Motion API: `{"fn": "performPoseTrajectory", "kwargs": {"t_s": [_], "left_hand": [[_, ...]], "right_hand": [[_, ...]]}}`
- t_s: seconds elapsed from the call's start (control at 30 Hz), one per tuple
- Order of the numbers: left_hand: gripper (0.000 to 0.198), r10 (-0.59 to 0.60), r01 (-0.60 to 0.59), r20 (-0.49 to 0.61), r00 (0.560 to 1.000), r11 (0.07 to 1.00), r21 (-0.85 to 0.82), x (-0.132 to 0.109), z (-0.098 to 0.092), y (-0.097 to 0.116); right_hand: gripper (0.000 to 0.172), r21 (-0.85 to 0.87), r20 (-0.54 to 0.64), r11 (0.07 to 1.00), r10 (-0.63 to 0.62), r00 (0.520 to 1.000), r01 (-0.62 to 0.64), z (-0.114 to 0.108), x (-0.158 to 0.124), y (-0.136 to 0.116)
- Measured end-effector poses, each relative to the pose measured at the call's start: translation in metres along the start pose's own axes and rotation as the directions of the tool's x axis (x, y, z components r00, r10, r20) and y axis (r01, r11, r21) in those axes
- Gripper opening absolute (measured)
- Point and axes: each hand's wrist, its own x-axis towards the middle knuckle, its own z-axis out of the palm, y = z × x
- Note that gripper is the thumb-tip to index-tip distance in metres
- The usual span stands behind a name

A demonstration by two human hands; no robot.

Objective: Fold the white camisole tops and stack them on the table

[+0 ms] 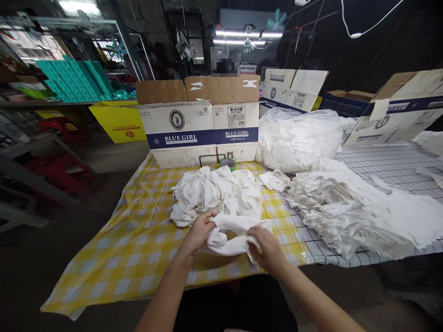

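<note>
A white fabric piece (pixel 230 246) is stretched between my hands above the near edge of the table, folded into a loop. My left hand (pixel 200 231) pinches its left end, where the cloth bunches into a small roll. The fingers of my right hand (pixel 265 249) are closed on the other end, and a loose corner hangs below them. Just behind lies a crumpled heap of similar white fabric pieces (pixel 216 191). What kind of item the cloth is, I cannot tell.
A yellow checked cloth (pixel 134 230) covers the table. Behind the heap stand an open beer carton (pixel 200 127) and a roll of green tape (pixel 227 163). To the right are a stuffed plastic bag (pixel 297 138) and layered white fabric stacks (pixel 346 207).
</note>
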Motion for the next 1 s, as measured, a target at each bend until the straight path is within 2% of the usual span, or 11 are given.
{"fn": "performPoseTrajectory", "kwargs": {"t_s": [0.1, 0.2, 0.3, 0.37, 0.47, 0.57, 0.67, 0.73, 0.83, 0.9, 1.0], "left_hand": [[0.033, 0.018, -0.018, -0.058, 0.998, 1.000, -0.006, 0.003, 0.005, 0.008], [0.036, 0.043, -0.043, -0.189, 0.981, 0.999, -0.001, 0.003, -0.006, 0.018], [0.034, 0.120, -0.095, -0.302, 0.946, 0.991, 0.096, 0.004, -0.030, 0.023], [0.026, 0.207, -0.099, -0.373, 0.904, 0.952, 0.290, 0.005, -0.047, 0.022], [0.014, 0.353, 0.001, -0.424, 0.834, 0.767, 0.641, 0.006, -0.064, 0.018], [0.016, 0.358, 0.068, -0.335, 0.872, 0.588, 0.806, 0.005, -0.063, 0.017], [0.023, 0.337, 0.014, -0.228, 0.913, 0.534, 0.845, 0.001, -0.045, 0.027], [0.035, 0.370, -0.175, -0.072, 0.926, 0.590, 0.788, -0.004, -0.024, 0.037], [0.053, 0.333, -0.429, 0.284, 0.899, 0.798, 0.423, -0.012, 0.015, 0.049], [0.064, 0.269, -0.380, 0.445, 0.854, 0.907, 0.181, -0.015, 0.039, 0.055], [0.057, 0.188, -0.249, 0.509, 0.840, 0.967, 0.055, -0.013, 0.062, 0.061]], "right_hand": [[0.034, -0.106, 0.285, 0.984, -0.111, 0.952, 0.146, 0.017, 0.002, -0.014], [0.025, -0.272, 0.318, 0.954, -0.032, 0.948, 0.123, 0.015, 0.003, 0.001], [0.019, -0.331, 0.281, 0.938, -0.006, 0.960, 0.103, -0.007, 0.005, 0.022], [0.018, -0.321, 0.279, 0.942, -0.005, 0.960, 0.098, -0.031, 0.007, 0.026], [0.013, -0.163, 0.320, 0.986, 0.017, 0.947, 0.037, -0.073, 0.017, 0.013], [0.018, 0.020, 0.357, 0.999, 0.022, 0.934, -0.032, -0.113, 0.034, -0.007], [0.036, 0.248, 0.348, 0.965, -0.008, 0.937, -0.084, -0.138, 0.053, -0.022], [0.040, 0.425, 0.328, 0.895, -0.011, 0.945, -0.137, -0.144, 0.065, -0.028], [0.042, 0.579, 0.353, 0.793, -0.032, 0.935, -0.191, -0.141, 0.079, -0.038], [0.042, 0.615, 0.396, 0.754, -0.040, 0.917, -0.233, -0.136, 0.085, -0.043], [0.043, 0.647, 0.420, 0.694, 0.023, 0.907, -0.317, -0.130, 0.089, -0.044]]}}
